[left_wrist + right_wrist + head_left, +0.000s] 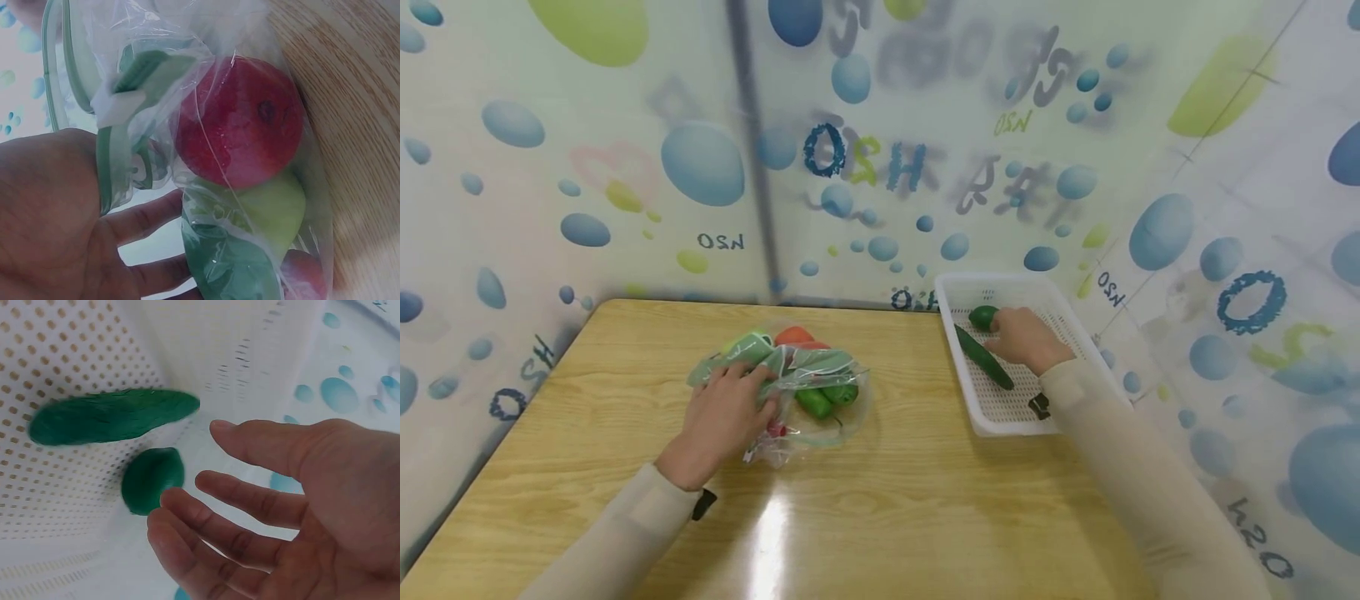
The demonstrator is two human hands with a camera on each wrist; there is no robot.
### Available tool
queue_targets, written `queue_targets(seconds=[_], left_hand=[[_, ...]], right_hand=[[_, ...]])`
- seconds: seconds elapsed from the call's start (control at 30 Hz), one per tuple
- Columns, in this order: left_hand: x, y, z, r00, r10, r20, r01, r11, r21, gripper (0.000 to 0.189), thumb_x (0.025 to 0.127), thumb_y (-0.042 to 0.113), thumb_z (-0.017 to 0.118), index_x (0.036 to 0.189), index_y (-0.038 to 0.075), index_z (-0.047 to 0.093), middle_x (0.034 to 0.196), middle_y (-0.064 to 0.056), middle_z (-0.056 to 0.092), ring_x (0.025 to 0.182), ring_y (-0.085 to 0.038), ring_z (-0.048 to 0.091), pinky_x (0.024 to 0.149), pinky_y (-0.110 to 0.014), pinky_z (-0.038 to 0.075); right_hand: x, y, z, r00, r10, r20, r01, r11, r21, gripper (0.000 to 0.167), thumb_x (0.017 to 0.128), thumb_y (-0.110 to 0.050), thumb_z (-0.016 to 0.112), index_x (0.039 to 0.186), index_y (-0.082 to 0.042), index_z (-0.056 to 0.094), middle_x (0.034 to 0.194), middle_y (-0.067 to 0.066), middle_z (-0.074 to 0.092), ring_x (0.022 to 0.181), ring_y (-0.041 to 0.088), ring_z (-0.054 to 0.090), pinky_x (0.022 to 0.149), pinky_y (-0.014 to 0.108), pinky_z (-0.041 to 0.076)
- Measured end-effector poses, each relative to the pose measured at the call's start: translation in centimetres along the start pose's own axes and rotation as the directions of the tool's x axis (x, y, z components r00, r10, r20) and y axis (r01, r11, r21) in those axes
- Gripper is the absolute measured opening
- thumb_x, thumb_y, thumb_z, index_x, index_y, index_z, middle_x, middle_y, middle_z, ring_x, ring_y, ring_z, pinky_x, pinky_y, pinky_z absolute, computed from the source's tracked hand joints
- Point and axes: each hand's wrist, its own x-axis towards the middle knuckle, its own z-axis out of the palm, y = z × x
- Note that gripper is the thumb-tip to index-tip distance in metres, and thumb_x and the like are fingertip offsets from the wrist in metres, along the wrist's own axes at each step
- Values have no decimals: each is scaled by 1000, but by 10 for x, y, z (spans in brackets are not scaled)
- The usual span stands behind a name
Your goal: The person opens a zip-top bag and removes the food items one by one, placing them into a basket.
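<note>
Resting on the clear bag (820, 375) at left, our left hand (722, 417) has its fingers loosely extended — no pinch that we can see, tips partly hidden. Bag is on the table (887, 492); in it we count one big red fruit (240, 122), one pale green fruit (275, 209), at least two green peppers (814, 403); film blocks a full tally. To the right, one white basket (1015, 428) with one cucumber (985, 358), long axis far-left to near-right, and one green fruit (982, 317). That fruit lies just far-left of our right hand (1026, 337) — the nearer hand; left is well apart. Right fingers slightly bent, holding nothing; whether they touch the fruit, we can't tell.
</note>
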Motion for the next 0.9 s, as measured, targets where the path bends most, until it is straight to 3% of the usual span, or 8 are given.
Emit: queue_targets(seconds=[0.13, 0.37, 0.53, 0.73, 0.9], left_hand=[[1, 1, 1, 1000, 0, -1, 0, 1000, 2, 38, 111, 28, 75, 143, 8, 78, 149, -33, 72, 138, -65, 65, 106, -87, 56], [4, 2, 0, 1000, 8, -14, -7, 1000, 29, 37, 109, 27, 77, 140, 7, 78, 141, -33, 75, 131, -63, 69, 99, -84, 59], [5, 0, -3, 1000, 12, -12, -12, 1000, 25, 38, 108, 27, 79, 139, 5, 78, 139, -33, 76, 129, -63, 70, 100, -83, 59], [7, 0, -4, 1000, 20, 4, -21, 999, 30, 38, 107, 26, 78, 139, 4, 78, 138, -34, 75, 127, -65, 69, 100, -83, 60], [7, 5, -1, 999, 18, 49, -19, 999, 31, 37, 109, 28, 78, 138, 6, 77, 139, -32, 74, 129, -63, 68, 100, -82, 60]], right_hand=[[-7, -6, -6, 999, -5, -32, 6, 1000, 21, 39, 111, -24, 78, 132, 10, 78, 133, 32, 81, 111, 43, 78, 106, 60, 64], [-25, -31, -14, 995, -66, -81, 72, 994, 79, 42, 113, -22, 76, 142, 9, 74, 141, 30, 80, 115, 40, 83, 104, 56, 67], [-39, -57, -16, 979, -142, -147, 152, 986, 63, 35, 113, -21, 79, 135, 5, 78, 121, 23, 85, 100, 31, 81, 93, 51, 69], [-57, -89, -12, 949, -242, -201, 261, 962, 73, 33, 112, -20, 81, 135, 2, 78, 120, 19, 86, 107, 32, 84, 92, 48, 71], [-74, -115, -4, 941, -285, -185, 306, 947, 100, 32, 112, -21, 80, 137, -2, 79, 125, 17, 85, 113, 31, 84, 95, 47, 71]])
